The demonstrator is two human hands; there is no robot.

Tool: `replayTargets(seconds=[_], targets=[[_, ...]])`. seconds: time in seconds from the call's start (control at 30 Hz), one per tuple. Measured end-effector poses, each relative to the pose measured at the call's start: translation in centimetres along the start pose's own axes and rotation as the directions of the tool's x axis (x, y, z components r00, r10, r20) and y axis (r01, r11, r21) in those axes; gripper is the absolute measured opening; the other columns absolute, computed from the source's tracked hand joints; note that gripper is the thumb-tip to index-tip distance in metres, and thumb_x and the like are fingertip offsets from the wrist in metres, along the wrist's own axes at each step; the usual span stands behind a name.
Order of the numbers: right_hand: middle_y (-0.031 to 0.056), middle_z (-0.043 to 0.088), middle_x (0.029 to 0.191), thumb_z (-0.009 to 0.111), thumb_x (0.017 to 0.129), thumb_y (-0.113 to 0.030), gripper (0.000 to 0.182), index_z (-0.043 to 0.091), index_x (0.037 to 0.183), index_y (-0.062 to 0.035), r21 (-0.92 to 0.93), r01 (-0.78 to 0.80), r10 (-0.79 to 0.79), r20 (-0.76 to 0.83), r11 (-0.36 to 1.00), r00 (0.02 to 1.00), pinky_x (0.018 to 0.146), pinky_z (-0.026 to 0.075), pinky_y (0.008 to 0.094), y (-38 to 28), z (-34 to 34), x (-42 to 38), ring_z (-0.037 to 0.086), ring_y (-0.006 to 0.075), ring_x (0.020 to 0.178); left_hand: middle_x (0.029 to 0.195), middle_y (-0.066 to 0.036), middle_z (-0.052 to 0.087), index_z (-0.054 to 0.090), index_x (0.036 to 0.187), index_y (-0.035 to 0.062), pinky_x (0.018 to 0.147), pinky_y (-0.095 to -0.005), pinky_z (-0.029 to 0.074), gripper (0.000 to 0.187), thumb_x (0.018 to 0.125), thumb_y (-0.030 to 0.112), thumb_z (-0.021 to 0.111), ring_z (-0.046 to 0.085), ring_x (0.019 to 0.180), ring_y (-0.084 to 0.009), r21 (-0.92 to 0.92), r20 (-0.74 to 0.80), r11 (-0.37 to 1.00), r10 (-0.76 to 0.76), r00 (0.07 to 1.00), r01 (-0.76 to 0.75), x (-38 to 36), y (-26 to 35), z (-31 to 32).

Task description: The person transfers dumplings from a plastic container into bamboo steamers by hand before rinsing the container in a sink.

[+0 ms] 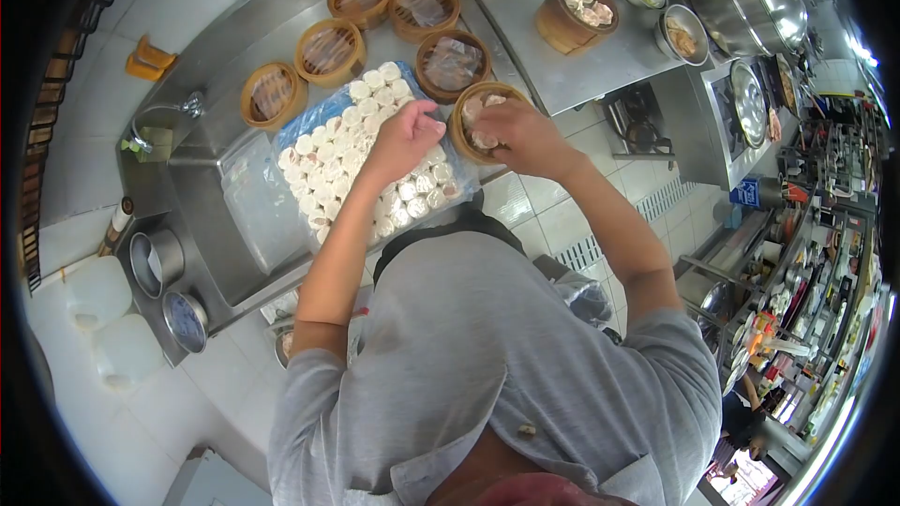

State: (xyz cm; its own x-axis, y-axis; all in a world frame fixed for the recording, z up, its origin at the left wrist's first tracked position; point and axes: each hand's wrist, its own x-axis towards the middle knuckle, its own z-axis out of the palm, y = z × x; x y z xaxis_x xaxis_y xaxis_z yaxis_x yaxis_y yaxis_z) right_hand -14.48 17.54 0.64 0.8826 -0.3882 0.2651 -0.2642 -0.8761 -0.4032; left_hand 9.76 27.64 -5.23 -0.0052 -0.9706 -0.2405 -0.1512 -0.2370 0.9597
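Note:
A tray of pale, round dumplings (323, 169) in rows lies in front of me, with blue and clear plastic sheeting around it. Above its right part is my left hand (405, 139), fingers curled inward; whatever they may hold is hidden. My right hand (525, 138) reaches over a round bamboo steamer basket (459, 142), its fingers closed on a dumpling (484, 139) inside. Another dumpling (472, 111) shows in the same basket, partly covered by the hand. Right behind it stands a bamboo basket (453, 66) with a clear liner.
Several lined bamboo baskets (330, 52) stand on the steel counter behind the tray. A wooden container with dumplings (577, 19) and metal bowls (682, 36) sit at the back right. A faucet (159, 112) is at left, metal pots (155, 262) below it.

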Motion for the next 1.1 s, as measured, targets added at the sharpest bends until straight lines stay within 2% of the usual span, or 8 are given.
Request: replayTargets(seconds=[0.07,0.17,0.2,0.5,0.63,0.83,0.93,1.1], targets=[[0.0104,0.072,0.095,0.075,0.077,-0.012,0.022,0.069,0.097,-0.0056,0.15,-0.109,0.131,-0.147,0.983,0.98,0.082,0.054,0.0435,0.4,-1.6,-1.2,0.068,0.0312,0.096,0.106,-0.011,0.069,0.054,0.133,-0.0012,0.08,-0.03,0.054,0.045,0.097,0.023,0.066,0.068,0.091,-0.0165,0.012,-0.035,1.0,0.014,0.999,-0.013,0.4,-0.9,1.1],[0.0136,0.072,0.087,0.078,0.079,-0.018,0.025,0.069,0.099,-0.0047,0.148,-0.615,0.629,-0.079,0.775,0.773,0.076,0.056,0.0452,2.8,-2.8,-3.0,0.071,0.0338,0.085,0.109,-0.015,0.071,0.055,0.132,-0.0015,0.083,-0.0338,0.055,0.045,0.097,0.024,0.065,0.07,0.094,-0.0217,0.025,-0.047,1.0,-0.003,0.999,0.004,0.7,-0.7,2.0],[0.0183,0.07,0.078,0.075,0.084,-0.024,0.025,0.069,0.098,-0.0036,0.054,-0.614,0.617,-0.046,0.787,0.786,0.073,0.057,0.0483,3.7,-2.8,-3.2,0.07,0.0392,0.076,0.109,-0.015,0.071,0.055,0.132,-0.0011,0.083,-0.0341,0.055,0.044,0.097,0.024,0.065,0.07,0.095,-0.0221,0.026,-0.046,1.0,-0.008,0.999,0.01,0.9,-1.0,2.2],[0.0235,0.069,0.084,0.059,0.085,-0.026,0.027,0.067,0.087,-0.0002,-0.069,-0.541,0.545,0.125,0.838,0.829,0.077,0.055,0.0518,7.5,-0.3,-3.1,0.067,0.0433,0.085,0.122,-0.016,0.065,0.05,0.137,0.0011,0.079,-0.0321,0.057,0.043,0.102,0.022,0.06,0.069,0.101,-0.0209,-0.175,0.049,0.98,-0.09,0.995,0.097,1.8,-0.6,2.2],[0.0247,0.068,0.085,0.061,0.087,-0.026,0.027,0.067,0.087,-0.0001,-0.072,-0.532,0.519,-0.146,0.843,0.842,0.076,0.055,0.0509,9.3,-7.1,-2.8,0.067,0.0442,0.083,0.121,-0.015,0.065,0.05,0.138,0.0,0.079,-0.0311,0.056,0.042,0.103,0.023,0.058,0.068,0.1,-0.0204,-0.232,-0.032,0.972,-0.045,0.998,0.037,0.0,3.2,0.7],[0.027,0.067,0.084,0.061,0.088,-0.028,0.031,0.069,0.085,0.0024,-0.066,-0.676,0.636,-0.283,0.734,0.718,0.078,0.054,0.0506,19.3,-16.9,0.3,0.067,0.0443,0.082,0.121,-0.014,0.065,0.052,0.136,-0.0001,0.081,-0.0312,0.054,0.041,0.104,0.025,0.056,0.067,0.101,-0.0194,-0.249,-0.124,0.968,-0.054,0.991,0.022,-2.0,4.5,-1.3],[0.0258,0.068,0.088,0.058,0.09,-0.023,0.028,0.069,0.084,0.0019,-0.192,-0.684,0.645,-0.229,0.704,0.729,0.081,0.054,0.0497,22.6,-18.6,1.3,0.067,0.043,0.086,0.121,-0.014,0.065,0.053,0.136,0.0001,0.082,-0.031,0.054,0.04,0.105,0.026,0.055,0.067,0.101,-0.0193,-0.258,-0.18,0.966,-0.068,0.981,0.02,-2.7,4.0,-2.1],[0.0199,0.07,0.09,0.056,0.089,-0.019,0.023,0.071,0.085,-0.0016,-0.579,-0.425,0.482,-0.063,0.696,0.874,0.082,0.056,0.0484,28.3,-17.6,0.8,0.069,0.0394,0.09,0.121,-0.013,0.065,0.054,0.135,0.001,0.082,-0.0311,0.054,0.04,0.105,0.028,0.053,0.067,0.101,-0.0191,-0.243,-0.256,0.969,-0.109,0.961,0.046,-4.0,4.2,-3.0]])
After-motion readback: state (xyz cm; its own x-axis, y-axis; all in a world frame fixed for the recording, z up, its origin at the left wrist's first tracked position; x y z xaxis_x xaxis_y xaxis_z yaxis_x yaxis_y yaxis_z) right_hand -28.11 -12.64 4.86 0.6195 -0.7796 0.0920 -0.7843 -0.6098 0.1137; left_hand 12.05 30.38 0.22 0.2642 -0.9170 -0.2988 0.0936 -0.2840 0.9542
